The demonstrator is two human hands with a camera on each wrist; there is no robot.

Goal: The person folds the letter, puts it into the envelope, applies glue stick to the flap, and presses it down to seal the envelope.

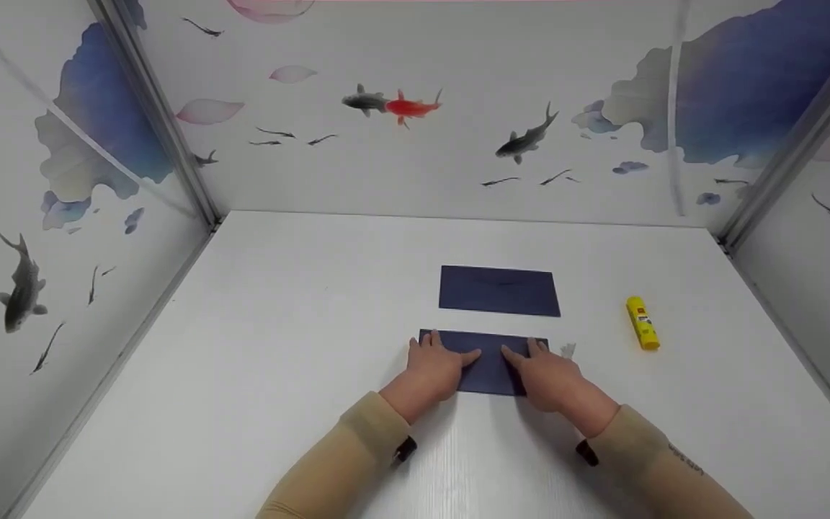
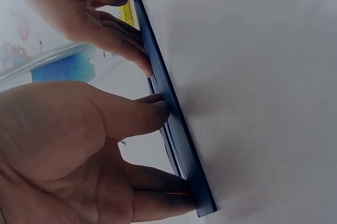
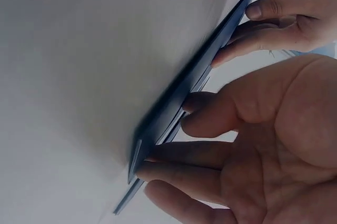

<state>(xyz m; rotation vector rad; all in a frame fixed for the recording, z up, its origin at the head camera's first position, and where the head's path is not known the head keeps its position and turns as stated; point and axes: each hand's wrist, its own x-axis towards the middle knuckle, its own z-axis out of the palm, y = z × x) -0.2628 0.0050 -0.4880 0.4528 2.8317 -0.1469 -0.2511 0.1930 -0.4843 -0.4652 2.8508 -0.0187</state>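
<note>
A dark blue paper rectangle (image 1: 491, 360) lies flat on the white table in front of me. It looks folded, with layered edges showing in the wrist views. On its left part my left hand (image 1: 431, 369) presses with spread, fairly straight fingers. My right hand (image 1: 550, 376) rests the same way on its right part, both thumbs pointing in toward the middle. Just beyond lies a second dark blue rectangle (image 1: 499, 291), similar in size, touched by neither hand. In the left wrist view the fingertips (image 2: 162, 111) touch the paper's top face.
A yellow glue stick (image 1: 643, 324) lies at the right. Beside the near paper's right end is a small whitish scrap (image 1: 568, 351). Panels painted with fish and blue washes enclose the table (image 1: 278, 303) at the back and both sides.
</note>
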